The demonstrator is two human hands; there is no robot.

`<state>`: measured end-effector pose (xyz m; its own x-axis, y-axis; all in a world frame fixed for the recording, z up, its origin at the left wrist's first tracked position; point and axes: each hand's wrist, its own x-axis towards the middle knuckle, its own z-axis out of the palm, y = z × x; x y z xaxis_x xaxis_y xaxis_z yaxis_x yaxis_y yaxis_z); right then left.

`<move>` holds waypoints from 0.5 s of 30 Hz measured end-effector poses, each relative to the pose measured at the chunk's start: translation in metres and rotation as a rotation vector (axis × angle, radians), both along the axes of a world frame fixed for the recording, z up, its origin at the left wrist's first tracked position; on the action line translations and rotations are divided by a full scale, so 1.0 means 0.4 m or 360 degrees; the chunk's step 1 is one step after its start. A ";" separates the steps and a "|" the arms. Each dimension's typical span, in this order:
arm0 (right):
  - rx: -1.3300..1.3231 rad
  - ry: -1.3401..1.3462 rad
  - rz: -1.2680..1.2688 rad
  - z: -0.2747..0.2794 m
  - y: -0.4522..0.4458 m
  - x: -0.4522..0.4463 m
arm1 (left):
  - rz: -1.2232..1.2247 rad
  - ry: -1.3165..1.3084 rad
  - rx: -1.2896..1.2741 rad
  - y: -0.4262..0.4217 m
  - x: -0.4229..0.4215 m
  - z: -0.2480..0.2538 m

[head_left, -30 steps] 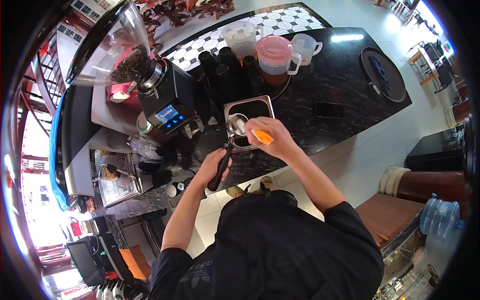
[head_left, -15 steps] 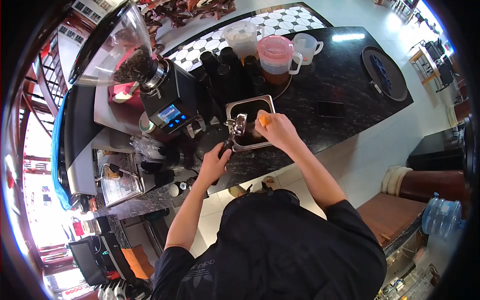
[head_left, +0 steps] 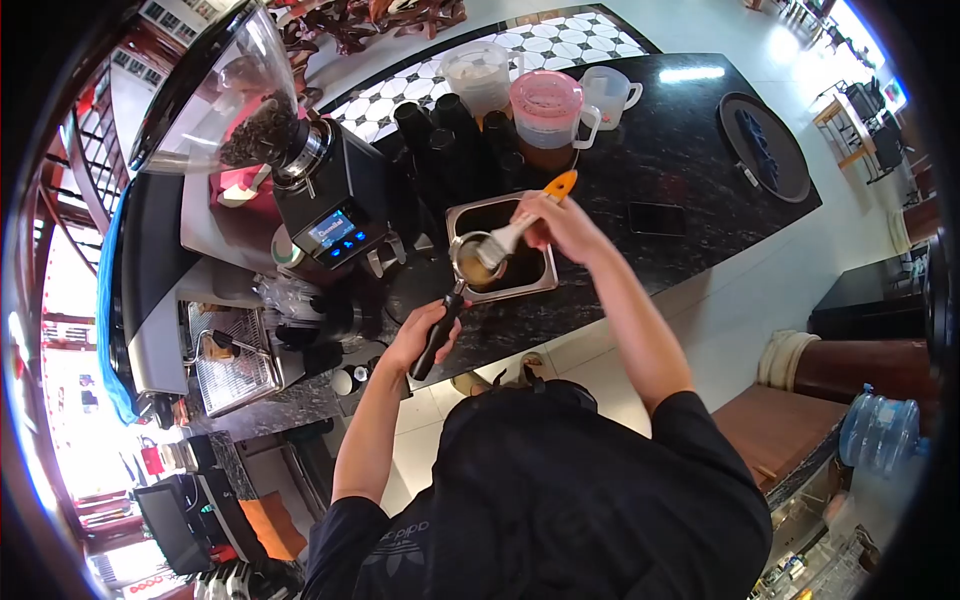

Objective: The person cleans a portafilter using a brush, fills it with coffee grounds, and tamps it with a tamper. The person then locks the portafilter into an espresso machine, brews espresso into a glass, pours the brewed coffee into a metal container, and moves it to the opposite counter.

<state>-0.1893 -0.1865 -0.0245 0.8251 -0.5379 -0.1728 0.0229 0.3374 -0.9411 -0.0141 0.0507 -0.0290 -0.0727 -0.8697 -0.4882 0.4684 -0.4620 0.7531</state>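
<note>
Watching through the head camera, I had the left hand (head_left: 428, 335) wrapped around the black handle of a portafilter (head_left: 455, 300), and the right hand (head_left: 560, 225) gripping a brush (head_left: 514, 232), the orange tip of its handle jutting out beyond the fingers. The portafilter's round basket sat over the left part of a metal container (head_left: 515, 293), which stood on the dark table (head_left: 650, 160) near the grinder (head_left: 345, 190) and the black cups (head_left: 455, 150).

Progress: both tools were in place and the pale bristles reached into the basket, so I judged the brushing to be under way rather than finished. The inside showed a brownish tint, and I took it that some wiping was left. I could not call any part of the basket done; nothing in view proved it clean.

Hard to make out: the bristles covered part of the basket floor, and I could not tell whether the tint was coffee residue, shadow or bare metal reflecting. The container's interior was dark, its contents unreadable, and the right hand hid part of its upper rim. Several left-hand fingers curled out of sight beneath the handle. Glare washed out the far left, and the lens's black border cut off the corners.
</note>
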 end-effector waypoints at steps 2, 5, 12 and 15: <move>-0.0414 0.0253 0.0098 0.023 -0.044 -0.020 | -0.0102 -0.0521 -0.0005 0.000 -0.001 0.024; -0.0595 0.0098 0.0291 0.088 0.020 -0.010 | -0.0079 -0.0652 -0.0095 -0.007 0.002 -0.009; -0.1682 -0.0073 0.0084 0.127 0.122 -0.026 | 0.0127 -0.1111 0.0021 -0.001 -0.031 0.008; -0.1593 0.0038 -0.0197 0.061 0.090 -0.035 | 0.0186 -0.1054 0.0011 0.005 -0.032 0.011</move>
